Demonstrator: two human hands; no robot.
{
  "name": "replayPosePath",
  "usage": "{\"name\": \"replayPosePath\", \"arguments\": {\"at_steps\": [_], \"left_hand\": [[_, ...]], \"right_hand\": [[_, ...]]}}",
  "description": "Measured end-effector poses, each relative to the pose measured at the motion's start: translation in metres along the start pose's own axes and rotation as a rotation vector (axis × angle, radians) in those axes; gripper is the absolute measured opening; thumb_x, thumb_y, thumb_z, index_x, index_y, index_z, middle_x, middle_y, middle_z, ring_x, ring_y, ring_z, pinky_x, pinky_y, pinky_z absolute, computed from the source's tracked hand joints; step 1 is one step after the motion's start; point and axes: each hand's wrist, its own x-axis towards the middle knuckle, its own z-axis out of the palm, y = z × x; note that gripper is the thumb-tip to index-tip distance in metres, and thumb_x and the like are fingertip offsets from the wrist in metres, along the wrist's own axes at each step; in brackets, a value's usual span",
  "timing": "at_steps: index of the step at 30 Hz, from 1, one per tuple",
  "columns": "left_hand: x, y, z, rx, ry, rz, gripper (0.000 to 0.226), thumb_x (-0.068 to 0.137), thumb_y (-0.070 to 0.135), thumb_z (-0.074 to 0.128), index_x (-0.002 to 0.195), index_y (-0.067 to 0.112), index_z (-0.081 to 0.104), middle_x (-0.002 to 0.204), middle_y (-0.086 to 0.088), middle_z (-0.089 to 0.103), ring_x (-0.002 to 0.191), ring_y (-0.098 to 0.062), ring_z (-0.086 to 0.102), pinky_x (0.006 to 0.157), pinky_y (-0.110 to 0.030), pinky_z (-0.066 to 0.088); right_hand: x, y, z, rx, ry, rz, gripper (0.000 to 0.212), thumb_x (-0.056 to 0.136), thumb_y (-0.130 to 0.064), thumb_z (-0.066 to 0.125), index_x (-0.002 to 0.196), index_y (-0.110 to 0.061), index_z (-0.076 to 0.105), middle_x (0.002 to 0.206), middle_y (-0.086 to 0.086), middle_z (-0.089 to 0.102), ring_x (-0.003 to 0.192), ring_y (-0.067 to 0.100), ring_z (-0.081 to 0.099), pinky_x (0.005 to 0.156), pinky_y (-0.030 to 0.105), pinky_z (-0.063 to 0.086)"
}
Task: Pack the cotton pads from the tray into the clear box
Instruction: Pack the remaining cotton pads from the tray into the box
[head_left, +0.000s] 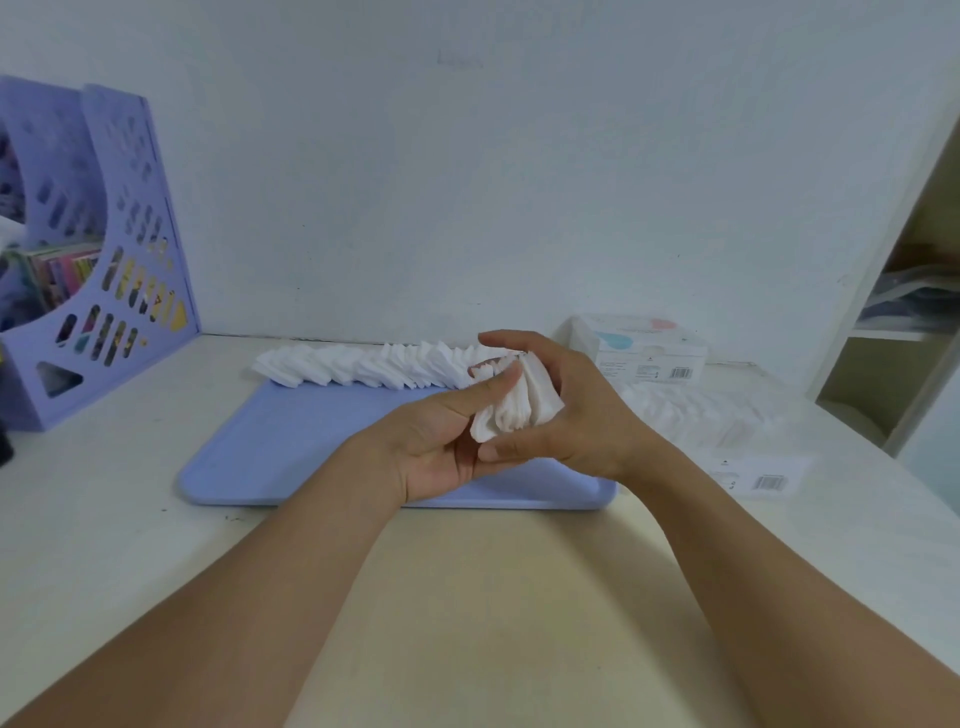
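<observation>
Cotton pads (363, 366) lie in a long slanting row along the far edge of the blue tray (322, 441), leaning on one another like fallen dominoes, from about ten o'clock of your hands across to twelve.

Head view, the only one you have: you hold a small bunch of pads (511, 405) over the tray's right half. Your right hand (561, 410) curls round the bunch from behind, thumb underneath, and your left hand (441, 441) pinches its near side with fingers and thumb. So both grips are closed on the same bunch, neither one spread. The bunch is fanned, with loose corners poking out at the bottom left.

The clear box (727, 415) sits on the tabletop at three o'clock of your hands, just beside the tray's right edge, and it seems to hold a row of pads already. Its walls are hard to make out against the pale tabletop. A second box (644, 348) with a barcode label stands behind it at about one o'clock.

Judging from this, the risks are these:
- The fanned bunch may shed a pad or two as you carry it, because the edges are not squared.
- Loose corners may catch on the box rim and fold over.
- You could misjudge the rim, since it is nearly invisible.
- Your right wrist passes close to the leaning row and could topple it.
</observation>
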Motion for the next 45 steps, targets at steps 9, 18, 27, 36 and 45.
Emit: {"name": "replayPosePath", "arguments": {"at_steps": [9,18,27,36,45], "left_hand": [[0.001,0.002,-0.002,0.088,0.065,0.027,0.048,0.07,0.047,0.086,0.108,0.018,0.079,0.123,-0.009,0.072,0.107,-0.016,0.071,0.079,-0.032,0.06],[-0.002,0.002,0.007,0.215,0.139,-0.028,0.07,0.078,0.068,0.062,0.126,0.018,0.067,0.117,-0.01,0.074,0.1,-0.024,0.074,0.068,-0.029,0.061],[-0.004,0.0,0.01,0.25,0.126,-0.065,0.067,0.072,0.055,0.075,0.123,0.013,0.067,0.117,-0.014,0.074,0.105,-0.033,0.072,0.081,-0.036,0.063],[0.001,-0.003,0.006,0.16,0.109,0.009,0.032,0.075,0.033,0.081,0.102,0.017,0.081,0.118,-0.007,0.074,0.108,-0.017,0.072,0.085,-0.027,0.06],[-0.002,0.0,0.005,0.16,0.095,0.002,0.03,0.077,0.031,0.081,0.105,0.019,0.081,0.119,-0.006,0.074,0.108,-0.016,0.071,0.091,-0.029,0.057]], "right_hand": [[0.002,0.007,-0.005,-0.01,0.029,0.001,0.054,0.066,-0.001,0.093,0.113,-0.012,0.068,0.102,0.004,0.075,0.098,0.024,0.072,0.081,0.032,0.059],[0.002,0.004,-0.01,-0.107,-0.012,-0.006,0.071,0.066,0.002,0.092,0.129,-0.011,0.062,0.115,0.0,0.072,0.108,0.015,0.07,0.089,0.028,0.056],[0.003,0.01,-0.007,-0.091,-0.088,0.083,0.077,0.066,-0.003,0.094,0.132,-0.018,0.059,0.114,0.006,0.072,0.108,0.018,0.07,0.092,0.038,0.059],[0.002,0.009,-0.002,-0.161,-0.077,0.025,0.097,0.06,-0.01,0.098,0.142,-0.025,0.05,0.138,-0.014,0.056,0.13,0.001,0.052,0.103,0.022,0.047],[0.001,0.007,-0.005,-0.151,-0.073,0.032,0.09,0.06,-0.008,0.097,0.138,-0.021,0.055,0.128,-0.005,0.065,0.119,0.007,0.062,0.09,0.021,0.053]]}}
